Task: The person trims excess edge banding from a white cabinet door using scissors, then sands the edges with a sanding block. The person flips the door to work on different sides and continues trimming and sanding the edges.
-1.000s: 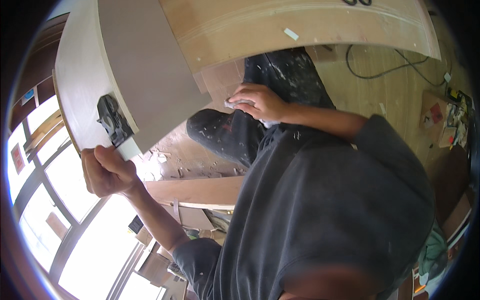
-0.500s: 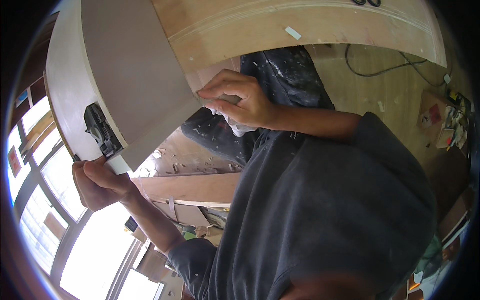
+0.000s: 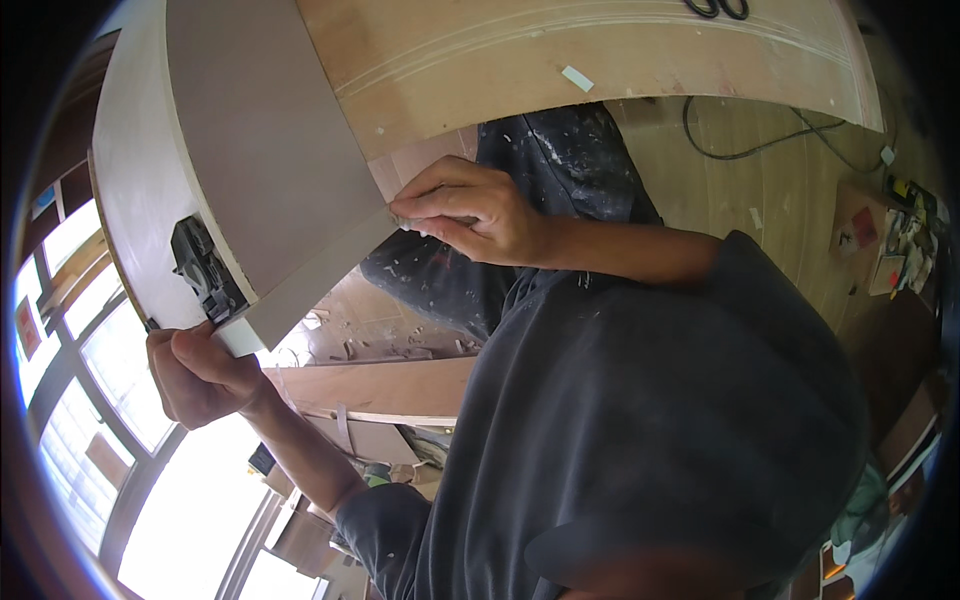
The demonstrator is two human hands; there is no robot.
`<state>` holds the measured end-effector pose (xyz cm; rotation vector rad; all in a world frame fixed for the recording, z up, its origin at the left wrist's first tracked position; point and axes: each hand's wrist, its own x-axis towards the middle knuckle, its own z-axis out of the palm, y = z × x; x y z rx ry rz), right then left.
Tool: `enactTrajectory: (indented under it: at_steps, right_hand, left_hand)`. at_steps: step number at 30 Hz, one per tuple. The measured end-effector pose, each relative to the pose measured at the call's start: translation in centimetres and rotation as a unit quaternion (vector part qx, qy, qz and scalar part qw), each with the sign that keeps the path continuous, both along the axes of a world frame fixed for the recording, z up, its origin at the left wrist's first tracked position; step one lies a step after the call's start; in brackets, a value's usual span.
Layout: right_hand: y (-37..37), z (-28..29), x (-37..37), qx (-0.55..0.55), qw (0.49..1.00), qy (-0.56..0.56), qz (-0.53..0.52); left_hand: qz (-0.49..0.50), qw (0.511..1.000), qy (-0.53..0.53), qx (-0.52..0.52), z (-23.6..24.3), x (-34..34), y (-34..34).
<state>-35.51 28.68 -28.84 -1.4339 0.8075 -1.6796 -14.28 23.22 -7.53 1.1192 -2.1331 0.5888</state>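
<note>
A long grey-brown panel (image 3: 265, 130) with pale edges stretches from the upper left toward me. My left hand (image 3: 200, 378) is closed at its near left corner, the thumb and fingers pressed to the edge. Just above that hand, a black fitting (image 3: 205, 270) sits against the white curved side (image 3: 140, 170) of the piece. At the panel's right corner my right hand (image 3: 480, 212) is closed in a pinch, its fingertips touching the edge. Small pale bits show between the fingertips; what they hold is mostly hidden.
A curved plywood board (image 3: 480, 70) spans the top, bearing a small white strip (image 3: 577, 78) and black scissor handles (image 3: 718, 8). A black cable (image 3: 745, 150) lies on the floor at the right, near a cardboard box (image 3: 862, 225). Another wooden board (image 3: 390, 390) lies below the panel.
My right hand has shifted slightly down, its fingers closing tighter. The grey piece and crumpled white material beneath it no longer show. My left hand stays at the corner.
</note>
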Motion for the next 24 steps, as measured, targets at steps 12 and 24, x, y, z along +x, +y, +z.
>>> enactTrajectory:
  at_steps: [12, 24]
  right_hand:
    - [1.0, -2.3, -2.5, 0.133, 0.989, 0.036, 0.055]
    - [0.9, 0.4, 0.5, 0.018, 0.997, 0.044, 0.067]
  left_hand:
    - [0.004, 0.998, -0.063, 0.006, 0.3, 2.4, 1.1]
    - [-0.005, 0.999, -0.01, 0.045, -0.7, 4.4, 3.8]
